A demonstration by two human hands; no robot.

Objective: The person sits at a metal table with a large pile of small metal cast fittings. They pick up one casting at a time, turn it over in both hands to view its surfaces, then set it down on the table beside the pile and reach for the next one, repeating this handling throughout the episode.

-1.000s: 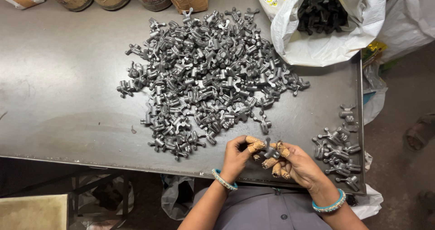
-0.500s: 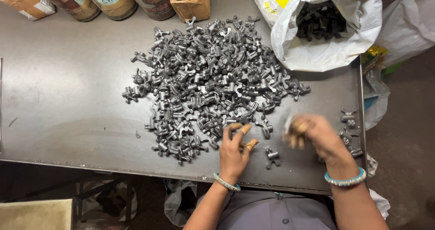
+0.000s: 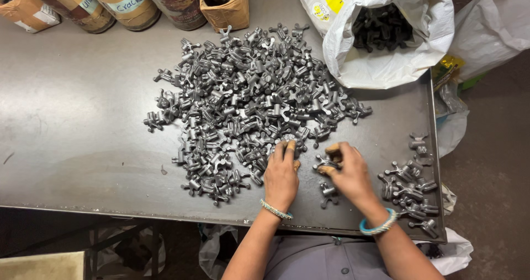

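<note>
Grey parts (image 3: 248, 103), right hand (image 3: 348, 172) back (left hand (image 3: 281, 175) stays)

Beaded bangle on left wrist, turquoise bangle on right, grey shirt.

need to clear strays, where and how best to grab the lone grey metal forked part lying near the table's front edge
Take the lone grey forked metal part by its narrow middle stem, from above with two fingers. It lies flat on the dark metal table, apart from the pile, prongs splayed outward, so the stem probably offers the firmest pinch.
</note>
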